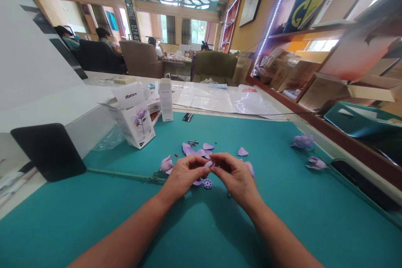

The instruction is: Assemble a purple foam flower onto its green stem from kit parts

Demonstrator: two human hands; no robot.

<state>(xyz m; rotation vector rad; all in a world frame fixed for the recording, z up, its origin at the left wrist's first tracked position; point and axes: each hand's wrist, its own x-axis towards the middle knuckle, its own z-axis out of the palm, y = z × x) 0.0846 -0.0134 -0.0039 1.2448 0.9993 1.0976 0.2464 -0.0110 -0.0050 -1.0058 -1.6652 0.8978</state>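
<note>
Between the fingertips of both hands is a small purple flower piece (209,164), partly covered by the fingers. My left hand (187,172) pinches it from the left, and my right hand (233,172) grips its other side. Just below lies a purple wheel-shaped piece (207,184) on the mat. Loose purple petals (201,152) are scattered beyond the fingers, with one single petal (243,151) farther right. A purple flower bud (166,164) on a green stem (125,173) rests left of my left hand.
A green mat (103,222) covers the table. At the back left stand an open white box (135,119) and a narrow white box (166,99). A black panel (48,150) is at left. Finished purple flowers (302,141) lie at right. People sit in the background.
</note>
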